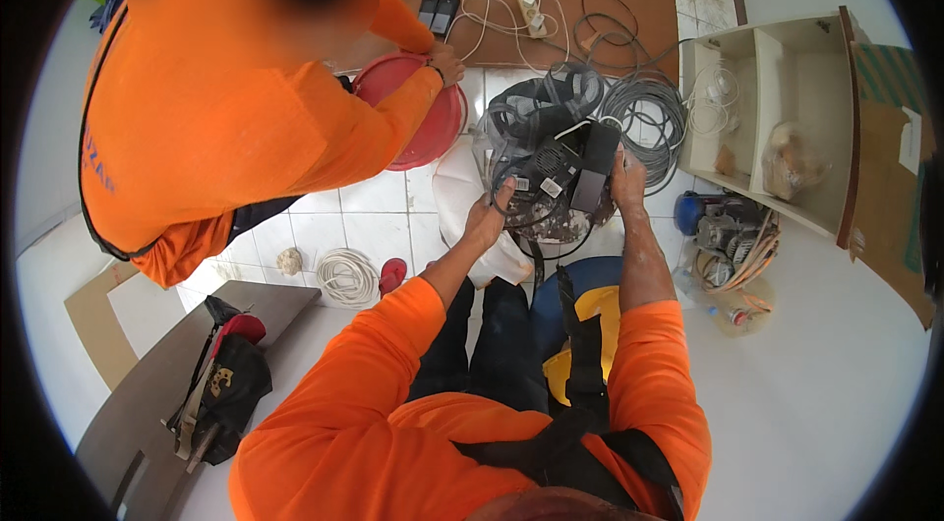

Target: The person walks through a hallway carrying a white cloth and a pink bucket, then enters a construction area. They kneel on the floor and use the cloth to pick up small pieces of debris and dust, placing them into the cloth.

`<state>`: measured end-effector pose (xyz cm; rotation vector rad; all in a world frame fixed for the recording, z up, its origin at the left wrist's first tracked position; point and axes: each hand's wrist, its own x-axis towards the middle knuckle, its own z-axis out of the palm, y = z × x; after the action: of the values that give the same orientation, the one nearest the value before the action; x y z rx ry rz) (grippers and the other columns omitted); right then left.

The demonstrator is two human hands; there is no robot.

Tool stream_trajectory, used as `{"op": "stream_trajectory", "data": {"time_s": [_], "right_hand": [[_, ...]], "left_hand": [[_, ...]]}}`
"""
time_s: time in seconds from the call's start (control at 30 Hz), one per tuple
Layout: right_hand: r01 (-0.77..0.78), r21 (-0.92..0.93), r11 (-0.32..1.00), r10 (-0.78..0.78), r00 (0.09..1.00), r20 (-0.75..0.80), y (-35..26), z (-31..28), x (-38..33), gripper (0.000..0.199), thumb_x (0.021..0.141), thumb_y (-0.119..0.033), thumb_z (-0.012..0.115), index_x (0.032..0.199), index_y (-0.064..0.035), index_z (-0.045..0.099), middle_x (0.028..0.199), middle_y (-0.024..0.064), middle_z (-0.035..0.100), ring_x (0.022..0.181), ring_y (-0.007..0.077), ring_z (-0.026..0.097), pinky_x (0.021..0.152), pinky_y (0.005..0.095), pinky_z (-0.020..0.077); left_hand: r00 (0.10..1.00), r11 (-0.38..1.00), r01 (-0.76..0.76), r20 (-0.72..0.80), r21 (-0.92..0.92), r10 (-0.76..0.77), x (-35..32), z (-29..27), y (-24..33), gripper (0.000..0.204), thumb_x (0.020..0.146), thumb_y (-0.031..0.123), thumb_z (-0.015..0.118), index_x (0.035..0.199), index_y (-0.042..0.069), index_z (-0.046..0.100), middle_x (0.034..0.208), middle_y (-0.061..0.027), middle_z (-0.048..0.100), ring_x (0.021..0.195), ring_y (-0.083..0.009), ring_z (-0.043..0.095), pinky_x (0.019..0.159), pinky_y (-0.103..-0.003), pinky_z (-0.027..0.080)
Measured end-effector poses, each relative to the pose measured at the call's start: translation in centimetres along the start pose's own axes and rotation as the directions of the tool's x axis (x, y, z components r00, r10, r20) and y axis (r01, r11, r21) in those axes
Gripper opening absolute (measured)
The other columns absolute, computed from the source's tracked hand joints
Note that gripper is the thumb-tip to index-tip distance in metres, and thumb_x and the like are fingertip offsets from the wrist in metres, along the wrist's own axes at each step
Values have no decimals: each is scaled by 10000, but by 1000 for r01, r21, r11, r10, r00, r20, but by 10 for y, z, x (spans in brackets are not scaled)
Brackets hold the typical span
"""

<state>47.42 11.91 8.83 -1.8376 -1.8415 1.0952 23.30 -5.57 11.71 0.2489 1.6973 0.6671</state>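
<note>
Head view: a clear plastic bag [536,189] stuffed with black power adapters [575,167] and tangled cables is held up between both hands over the person's lap. The left hand [489,216] is closed on the bag's left edge, thumb up against the plastic. The right hand [627,177] is closed on the right side, fingers wrapped around the top of a black adapter through or over the bag's mouth; which of the two cannot be told.

Handling note: the load appears heavy and loosely packed, so the grip is best kept on both sides with the mouth uppermost. A dangling black cord [536,260] hangs below the left hand and could snag on the strap in the lap.

Just beyond the right hand lie grey and black cable coils [644,108] on the tiled floor [364,221]. Further beyond, a brown board [649,0] carries a white power strip [529,5]. To the right of the right hand stands a white open shelf unit [777,108]. Left of the left hand, another person in an orange sleeve [393,118] touches a red basin [423,123]. Near and left, a white cable coil [346,275] rests on the tiles.
</note>
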Motion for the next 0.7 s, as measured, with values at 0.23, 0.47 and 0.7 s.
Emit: {"op": "stream_trajectory", "data": {"time_s": [0.23, 0.47, 0.7], "right_hand": [[-18, -69, 997, 19, 1000, 9, 38, 35, 21, 599, 1031, -481, 400, 994, 56, 664, 830, 277, 649, 763, 389, 622, 747, 446, 470], [-31, -112, 993, 31, 1000, 1, 58, 44, 38, 670, 987, -588, 392, 1048, 9, 690, 918, 319, 655, 912, 498, 624, 808, 494, 479], [-19, -168, 986, 21, 1000, 12, 64, 39, 47, 674, 995, -597, 350, 1069, -16, 684, 982, 313, 657, 967, 496, 620, 835, 517, 474]], "left_hand": [[995, 997, 59, 81, -42, -55, 51, 5, -21, 1040, 829, 792, 481, 1422, -62, 445, 1395, -225, 520, 1315, -307, 472, 1108, -335, 322], [988, 996, 80, 136, -46, -73, 86, 16, -39, 1063, 830, 805, 461, 1462, -47, 386, 1446, -222, 469, 1350, -317, 431, 1130, -342, 289], [975, 994, 77, 214, -83, -58, 92, 29, -51, 1032, 866, 799, 389, 1457, -47, 393, 1434, -222, 481, 1336, -303, 444, 1128, -340, 291]]}}
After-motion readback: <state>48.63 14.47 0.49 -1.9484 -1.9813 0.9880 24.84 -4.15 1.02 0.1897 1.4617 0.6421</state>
